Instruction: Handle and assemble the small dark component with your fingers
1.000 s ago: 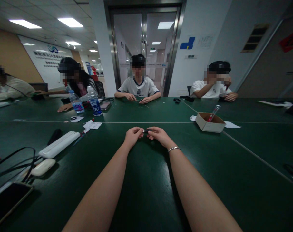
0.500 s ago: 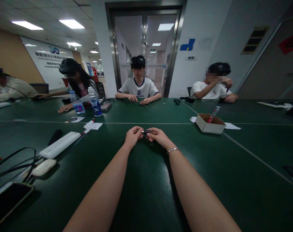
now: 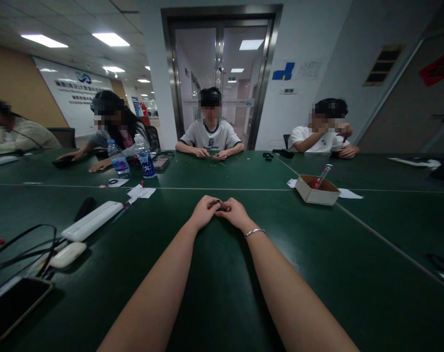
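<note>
My left hand (image 3: 203, 211) and my right hand (image 3: 237, 213) meet above the middle of the green table (image 3: 214, 283), fingertips almost touching. Between them is a small dark slim piece (image 3: 221, 208), mostly covered by the fingers. Both hands are closed, with thumb and fingers pinched on this piece from either side. Its exact kind cannot be made out. A silver bracelet (image 3: 254, 232) circles my right wrist.
To the left lie a white power strip (image 3: 92, 221), a white case (image 3: 68, 254), cables and a phone (image 3: 16, 308). Two bottles (image 3: 145, 159) stand farther back. An open box (image 3: 319, 195) holding a red-and-clear tube is at right. Several people sit opposite.
My right hand has moved left against my left hand. The dark piece, which showed between the fingertips before, is now mostly hidden.
</note>
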The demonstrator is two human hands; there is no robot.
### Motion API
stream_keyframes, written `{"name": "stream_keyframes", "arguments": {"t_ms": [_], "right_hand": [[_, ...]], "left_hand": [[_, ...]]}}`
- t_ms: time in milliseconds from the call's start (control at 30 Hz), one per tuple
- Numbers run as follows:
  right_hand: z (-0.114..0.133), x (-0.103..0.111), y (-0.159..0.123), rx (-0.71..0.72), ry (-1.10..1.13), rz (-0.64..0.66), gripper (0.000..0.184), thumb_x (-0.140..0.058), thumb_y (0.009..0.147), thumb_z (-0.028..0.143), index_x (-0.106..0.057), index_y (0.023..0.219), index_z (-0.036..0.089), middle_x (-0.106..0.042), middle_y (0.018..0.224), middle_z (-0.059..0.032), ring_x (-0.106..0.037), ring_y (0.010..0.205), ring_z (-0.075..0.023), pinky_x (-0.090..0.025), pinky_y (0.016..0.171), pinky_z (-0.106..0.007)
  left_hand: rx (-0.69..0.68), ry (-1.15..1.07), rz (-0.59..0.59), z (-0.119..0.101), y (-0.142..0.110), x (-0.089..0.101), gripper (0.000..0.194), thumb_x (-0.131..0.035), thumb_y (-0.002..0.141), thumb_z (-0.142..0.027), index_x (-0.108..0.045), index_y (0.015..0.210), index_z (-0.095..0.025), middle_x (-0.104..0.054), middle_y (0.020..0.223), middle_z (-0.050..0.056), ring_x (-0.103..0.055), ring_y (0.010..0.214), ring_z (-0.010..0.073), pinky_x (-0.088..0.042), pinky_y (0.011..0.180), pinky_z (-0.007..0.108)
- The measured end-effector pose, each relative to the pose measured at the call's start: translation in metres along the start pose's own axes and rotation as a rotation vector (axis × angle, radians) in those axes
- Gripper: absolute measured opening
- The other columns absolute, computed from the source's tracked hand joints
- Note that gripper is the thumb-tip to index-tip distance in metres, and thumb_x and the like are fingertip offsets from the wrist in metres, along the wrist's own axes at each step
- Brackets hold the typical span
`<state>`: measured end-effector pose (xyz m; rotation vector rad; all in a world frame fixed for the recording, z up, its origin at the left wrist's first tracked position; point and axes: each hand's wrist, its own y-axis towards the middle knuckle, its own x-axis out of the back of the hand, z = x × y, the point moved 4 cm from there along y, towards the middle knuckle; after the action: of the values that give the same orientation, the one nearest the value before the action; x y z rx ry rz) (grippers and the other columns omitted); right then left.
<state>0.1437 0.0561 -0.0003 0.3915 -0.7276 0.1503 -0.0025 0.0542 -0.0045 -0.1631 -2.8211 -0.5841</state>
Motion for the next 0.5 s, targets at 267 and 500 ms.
{"name": "stream_keyframes", "arguments": {"t_ms": [267, 500], "right_hand": [[0.013, 0.011, -0.031, -0.062, 0.065, 0.152, 0.032, -0.075, 0.075, 0.018, -0.07, 0.106, 0.015, -0.052, 0.099, -0.0068, -0.057, 0.083, -0.0171, -0.048, 0.079, -0.03], [0.026, 0.143, -0.151, -0.104, -0.17, 0.534, 0.038, -0.062, 0.083, 0.043, -0.067, 0.116, 0.025, -0.06, 0.115, -0.01, -0.059, 0.102, -0.0261, -0.048, 0.089, -0.04]], "left_hand": [[0.341, -0.016, 0.173, -0.01, -0.017, 0.013, 0.016, -0.049, 0.086, -0.024, -0.057, 0.097, -0.015, -0.061, 0.09, 0.007, -0.063, 0.053, 0.0122, -0.041, 0.043, 0.02], [0.523, 0.036, 0.216, -0.039, -0.139, 0.137, 0.04, -0.062, 0.075, -0.049, -0.058, 0.102, -0.02, -0.062, 0.097, 0.007, -0.068, 0.083, 0.0238, -0.058, 0.072, 0.035]]}}
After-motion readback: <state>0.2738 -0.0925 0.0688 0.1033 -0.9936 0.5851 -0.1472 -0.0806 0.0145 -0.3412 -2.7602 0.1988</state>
